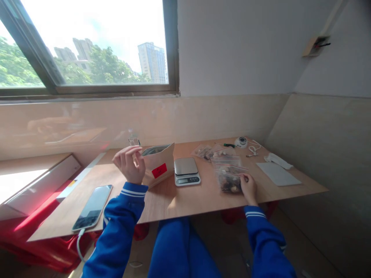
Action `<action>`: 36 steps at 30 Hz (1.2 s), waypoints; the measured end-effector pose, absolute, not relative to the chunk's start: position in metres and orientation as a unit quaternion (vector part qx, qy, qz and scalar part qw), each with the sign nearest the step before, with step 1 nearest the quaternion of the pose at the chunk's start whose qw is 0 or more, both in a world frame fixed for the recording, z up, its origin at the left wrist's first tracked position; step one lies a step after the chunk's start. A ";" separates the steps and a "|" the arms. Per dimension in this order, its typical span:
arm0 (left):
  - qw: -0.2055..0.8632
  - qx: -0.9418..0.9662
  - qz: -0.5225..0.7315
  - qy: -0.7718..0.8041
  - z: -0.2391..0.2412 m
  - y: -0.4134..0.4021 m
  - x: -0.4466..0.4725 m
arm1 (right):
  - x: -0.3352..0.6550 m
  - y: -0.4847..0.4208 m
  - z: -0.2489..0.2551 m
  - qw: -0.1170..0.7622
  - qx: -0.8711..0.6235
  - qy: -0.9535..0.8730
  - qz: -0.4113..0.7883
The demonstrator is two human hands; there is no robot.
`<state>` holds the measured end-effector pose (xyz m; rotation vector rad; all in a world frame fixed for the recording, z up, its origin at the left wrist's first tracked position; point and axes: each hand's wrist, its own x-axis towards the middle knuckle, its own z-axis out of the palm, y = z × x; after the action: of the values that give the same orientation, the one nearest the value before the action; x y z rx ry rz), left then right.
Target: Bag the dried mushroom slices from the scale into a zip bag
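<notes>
My left hand point(130, 164) is raised at the left side of an upright brown paper bag point(149, 172) with a red label. Its fingers are loosely bent and apart, with the index fingertip close to the bag's open top; nothing shows in them. My right hand point(248, 187) has its fingers closed on the right edge of a clear zip bag point(228, 182) of dark and pale pieces, lying near the table's front edge. Between the two bags stands a white digital kitchen scale point(186, 166) with a bare metal plate.
More zip bags point(205, 152) lie behind. A green-handled screwdriver point(228, 145), a white dome camera point(241, 142) with cable, and a white sheet point(278, 173) are at right. A phone point(93, 206) on a cable lies left. A clear bottle point(133, 138) stands behind the paper bag.
</notes>
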<state>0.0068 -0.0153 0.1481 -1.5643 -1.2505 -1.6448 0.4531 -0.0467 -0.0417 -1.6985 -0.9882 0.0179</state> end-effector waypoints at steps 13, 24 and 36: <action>-0.330 -0.593 -0.549 -0.488 0.011 -0.073 0.083 | 0.451 -0.049 -0.034 0.540 -0.717 -0.440 -0.036; -0.480 -0.484 -0.557 -0.474 -0.015 -0.067 0.079 | 0.455 -0.052 -0.040 0.593 -0.696 -0.405 -0.005; -0.523 -0.489 -0.539 -0.443 -0.002 -0.084 0.075 | 0.384 -0.105 -0.003 0.720 -0.618 -0.302 0.092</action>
<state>0.0751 -0.0844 -0.0021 -2.4340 -2.2051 -2.6852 0.3841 -0.1054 -0.0027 -1.3662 -0.6669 0.2031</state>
